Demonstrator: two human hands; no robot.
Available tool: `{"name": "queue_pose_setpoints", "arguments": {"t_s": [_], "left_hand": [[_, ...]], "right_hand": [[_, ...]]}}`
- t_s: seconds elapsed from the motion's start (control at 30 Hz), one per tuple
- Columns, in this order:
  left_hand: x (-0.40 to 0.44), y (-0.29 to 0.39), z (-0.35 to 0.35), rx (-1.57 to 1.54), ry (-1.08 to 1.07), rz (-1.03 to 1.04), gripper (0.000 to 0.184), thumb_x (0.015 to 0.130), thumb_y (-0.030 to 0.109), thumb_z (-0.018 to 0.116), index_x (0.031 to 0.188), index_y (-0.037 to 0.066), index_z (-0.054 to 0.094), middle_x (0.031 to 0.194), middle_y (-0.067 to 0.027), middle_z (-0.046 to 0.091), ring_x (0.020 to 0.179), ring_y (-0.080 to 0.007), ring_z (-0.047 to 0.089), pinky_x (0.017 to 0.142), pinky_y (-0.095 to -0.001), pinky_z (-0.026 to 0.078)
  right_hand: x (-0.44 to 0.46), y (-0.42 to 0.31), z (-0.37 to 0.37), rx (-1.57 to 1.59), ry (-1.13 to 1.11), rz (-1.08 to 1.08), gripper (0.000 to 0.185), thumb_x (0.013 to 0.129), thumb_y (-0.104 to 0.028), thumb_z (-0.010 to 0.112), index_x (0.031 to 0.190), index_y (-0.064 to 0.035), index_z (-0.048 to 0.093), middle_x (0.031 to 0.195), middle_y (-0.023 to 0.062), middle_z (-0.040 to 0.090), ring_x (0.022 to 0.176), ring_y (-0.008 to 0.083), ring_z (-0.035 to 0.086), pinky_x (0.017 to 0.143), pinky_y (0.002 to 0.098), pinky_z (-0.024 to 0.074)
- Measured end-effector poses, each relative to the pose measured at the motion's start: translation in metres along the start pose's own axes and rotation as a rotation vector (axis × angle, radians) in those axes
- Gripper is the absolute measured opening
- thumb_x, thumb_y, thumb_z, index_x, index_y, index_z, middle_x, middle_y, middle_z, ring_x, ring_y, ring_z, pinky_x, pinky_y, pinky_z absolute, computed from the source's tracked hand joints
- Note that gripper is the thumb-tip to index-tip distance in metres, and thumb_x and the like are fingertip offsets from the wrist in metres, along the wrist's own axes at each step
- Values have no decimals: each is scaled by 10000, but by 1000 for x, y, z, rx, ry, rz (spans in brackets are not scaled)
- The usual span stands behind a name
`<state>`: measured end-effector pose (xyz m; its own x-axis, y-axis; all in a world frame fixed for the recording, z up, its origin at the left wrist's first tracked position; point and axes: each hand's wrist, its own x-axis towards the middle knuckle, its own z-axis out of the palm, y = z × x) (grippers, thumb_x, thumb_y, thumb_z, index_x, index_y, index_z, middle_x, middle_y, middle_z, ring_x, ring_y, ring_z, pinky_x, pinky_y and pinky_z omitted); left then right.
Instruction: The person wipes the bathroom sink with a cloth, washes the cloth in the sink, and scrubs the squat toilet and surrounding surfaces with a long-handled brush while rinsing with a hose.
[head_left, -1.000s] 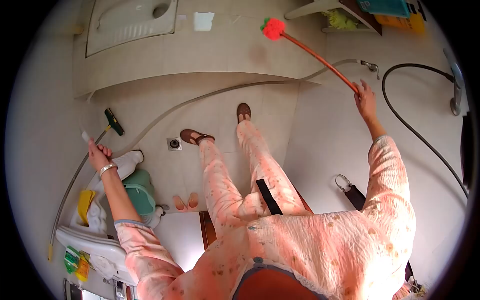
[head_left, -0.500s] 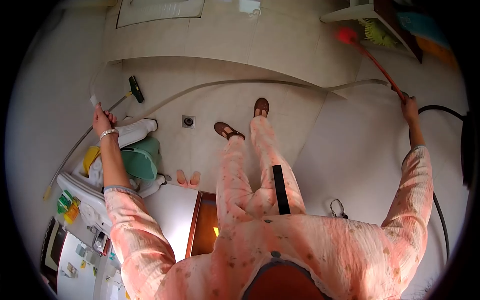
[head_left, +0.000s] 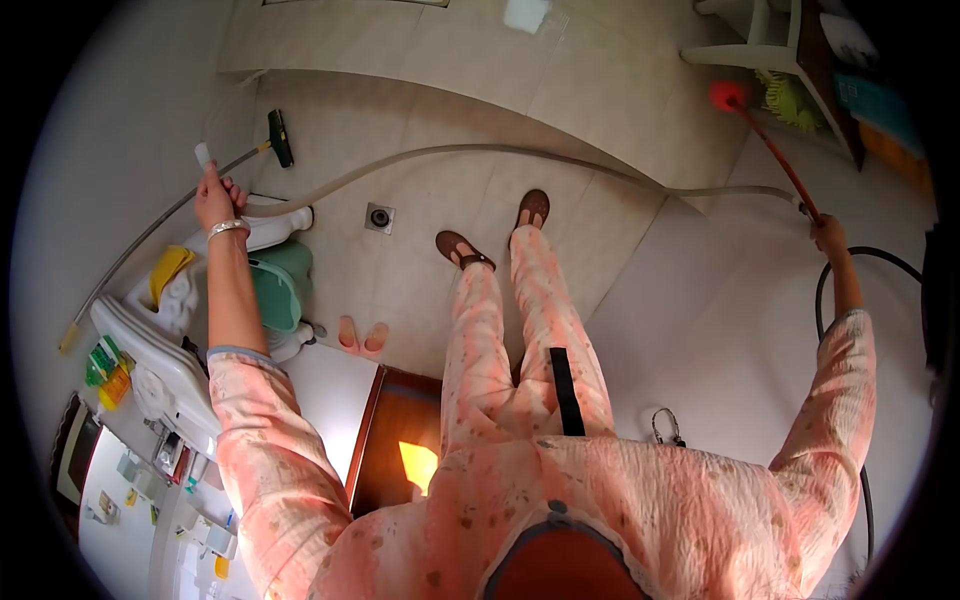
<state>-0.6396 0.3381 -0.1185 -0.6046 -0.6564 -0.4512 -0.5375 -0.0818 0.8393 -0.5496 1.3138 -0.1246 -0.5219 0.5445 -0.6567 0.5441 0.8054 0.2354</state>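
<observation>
My left hand (head_left: 216, 198), at the left, is closed round a long translucent grey hose (head_left: 480, 149). A white end piece (head_left: 203, 154) sticks up out of my fingers. Across the floor the hose bows over to the right side, and its other end reaches my right hand (head_left: 828, 234). That hand is closed on the reddish handle of a brush (head_left: 775, 153) with a round red head pointing up and left. Whether the same fingers also grip the hose end is unclear.
A floor squeegee (head_left: 280, 138) leans by the left wall. Near my left arm are a green bucket (head_left: 280, 290), a white washbasin (head_left: 150, 340) and pink slippers (head_left: 362, 337). A floor drain (head_left: 379, 218) lies ahead of my feet. A stool (head_left: 760, 55) stands upper right; a black hose (head_left: 868, 500) hangs right.
The brush and my right hand sit slightly lower and farther right in view. My left hand appears slightly higher. The whole view has shifted a little; both hands keep their hold.
</observation>
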Motion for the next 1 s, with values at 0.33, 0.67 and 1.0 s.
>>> {"name": "queue_pose_setpoints", "arguments": {"t_s": [0.33, 0.67, 1.0], "left_hand": [[-11, 13, -10, -72, -62, -55, 296, 902, 269, 518, 1101, 50, 518, 621, 0, 385, 478, -88, 328, 416, -229, 284], [-12, 51, -19, -30, -239, -23, 307, 889, 276, 539, 1102, 55, 517, 632, -5, 403, 467, -85, 351, 398, -230, 304], [-17, 42, -21, -30, -328, -38, 337, 892, 288, 538, 1140, 61, 511, 621, 3, 393, 459, -79, 348, 400, -227, 304]], "right_hand": [[-127, -100, 53, 393, 45, 5, 254, 861, -262, 527, 988, -42, 544, 593, 25, 503, 433, 89, 459, 351, 242, 360], [-251, -190, 220, 1106, -44, 74, 392, 932, -308, 415, 1286, -142, 405, 565, -33, 395, 420, 40, 336, 352, 199, 272], [-237, -422, 296, 619, 274, -436, 453, 909, -199, 407, 1351, -153, 319, 861, 274, 591, 786, 417, 586, 683, 462, 453]]}}
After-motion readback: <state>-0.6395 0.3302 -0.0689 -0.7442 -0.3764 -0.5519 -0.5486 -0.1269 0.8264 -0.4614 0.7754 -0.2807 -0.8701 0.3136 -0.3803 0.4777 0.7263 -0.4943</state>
